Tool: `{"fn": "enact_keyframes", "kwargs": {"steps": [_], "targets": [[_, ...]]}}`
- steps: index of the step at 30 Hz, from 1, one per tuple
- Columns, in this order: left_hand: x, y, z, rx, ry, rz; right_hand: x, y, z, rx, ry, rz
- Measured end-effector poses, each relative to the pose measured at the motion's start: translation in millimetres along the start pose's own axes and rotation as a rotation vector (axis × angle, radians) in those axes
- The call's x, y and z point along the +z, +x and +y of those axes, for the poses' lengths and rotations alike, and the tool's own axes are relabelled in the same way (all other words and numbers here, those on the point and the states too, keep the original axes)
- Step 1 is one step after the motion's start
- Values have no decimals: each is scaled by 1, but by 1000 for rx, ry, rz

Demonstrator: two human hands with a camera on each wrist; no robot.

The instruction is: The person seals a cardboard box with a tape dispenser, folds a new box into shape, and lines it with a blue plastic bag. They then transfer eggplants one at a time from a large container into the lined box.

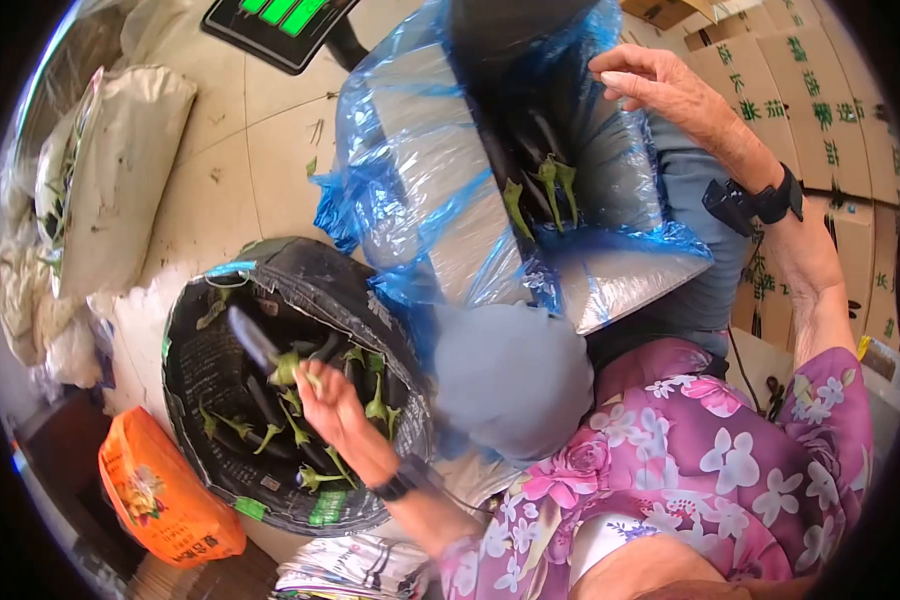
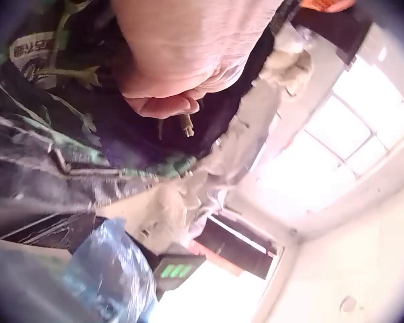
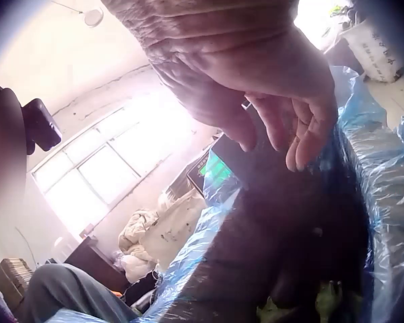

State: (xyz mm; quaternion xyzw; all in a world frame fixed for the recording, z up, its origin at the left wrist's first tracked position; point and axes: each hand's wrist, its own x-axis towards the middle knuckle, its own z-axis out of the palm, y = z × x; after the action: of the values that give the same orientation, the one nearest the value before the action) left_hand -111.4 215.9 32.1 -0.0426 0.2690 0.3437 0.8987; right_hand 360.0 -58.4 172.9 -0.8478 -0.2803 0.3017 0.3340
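My left hand (image 1: pixel 332 408) pinches an eggplant (image 1: pixel 253 338) by its green stem end, above a round black basket (image 1: pixel 198 420). More eggplants with green caps lie inside it. In the left wrist view the fingers of the left hand (image 2: pixel 195 60) are bent at a short stem (image 2: pixel 187 126); the eggplant's body is lost in shadow. Over the far right side of a box lined with blue plastic film (image 1: pixel 420 180), my right hand (image 1: pixel 675 98) hovers with loosely bent fingers and holds nothing. Several dark eggplants (image 1: pixel 540 150) lie lengthwise in this box, green caps towards me.
A scale with a green lit display (image 1: pixel 288 18) stands beyond the box. An orange bag (image 1: pixel 165 490) lies left of the basket, and a full whitish sack (image 1: pixel 125 165) behind it. Stacked cartons (image 1: pixel 810 110) line the right side. My knee (image 1: pixel 510 380) sits between basket and box.
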Motion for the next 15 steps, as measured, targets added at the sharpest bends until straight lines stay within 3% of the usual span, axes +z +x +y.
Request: {"fn": "enact_keyframes", "kwargs": {"steps": [2,4,6,9,10,11,12,14,15], "targets": [[47,-38,-14,53,188,-19,-1,-4,-10,-29,11,22],[75,-56,-16,203,669,-48,0,-5,-32,-153,51,42],[114,-67,-24,214,840,-108,-2,-4,-64,-242,6,94],[170,-58,-53,75,974,-254,5,-3,-102,-315,149,22],[189,-53,-66,17,1036,-285,12,-4,-104,-430,125,75],[208,-51,-78,28,1189,-145,18,-7,-106,-545,100,129],[219,-44,-88,28,1195,-148,22,-14,-112,-491,44,106],[236,-30,-105,-89,1358,-210,23,-21,-118,-203,162,-96],[240,-25,-114,-116,1412,-233,25,-20,-112,-202,164,-96]]}}
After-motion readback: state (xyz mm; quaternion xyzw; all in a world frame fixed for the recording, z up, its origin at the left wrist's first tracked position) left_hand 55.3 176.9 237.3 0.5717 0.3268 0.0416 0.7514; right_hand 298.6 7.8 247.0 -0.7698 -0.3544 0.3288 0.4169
